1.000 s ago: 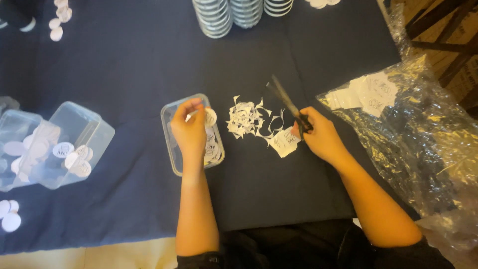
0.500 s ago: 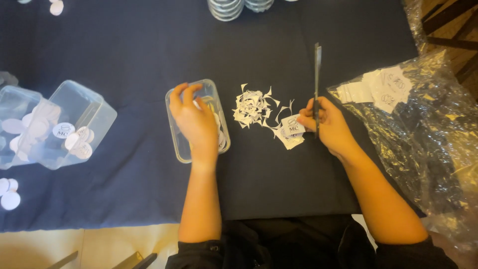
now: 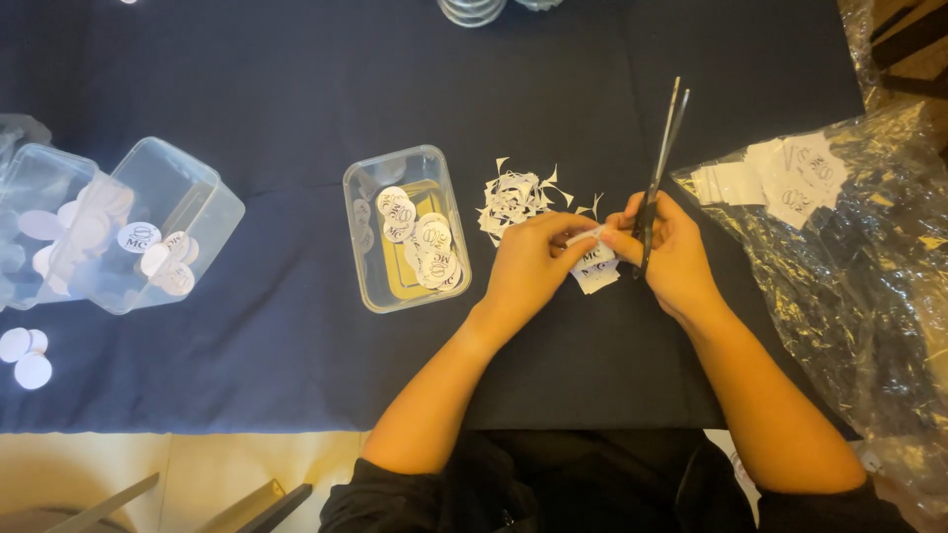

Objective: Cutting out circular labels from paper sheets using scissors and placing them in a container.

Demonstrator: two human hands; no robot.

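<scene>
My right hand (image 3: 673, 252) grips a pair of scissors (image 3: 662, 158) with the blades pointing away from me, nearly closed. My left hand (image 3: 533, 259) pinches a small stack of white printed paper squares (image 3: 595, 268) lying between both hands on the dark blue tablecloth (image 3: 296, 99). Just beyond my left hand lies a heap of white paper offcuts (image 3: 515, 195). To its left stands a small clear plastic tub (image 3: 406, 227) holding several round white paper cutouts.
A crinkled clear plastic bag (image 3: 859, 257) with white printed sheets (image 3: 785, 178) lies at the right. Tipped clear tubs (image 3: 118, 227) with round cutouts sit at the left, loose white discs (image 3: 25, 355) nearby. Metal lids (image 3: 472, 10) stack at the far edge.
My left hand left the plastic tub and moved right to the paper squares beside my right hand. The scissors stay upright in my right hand.
</scene>
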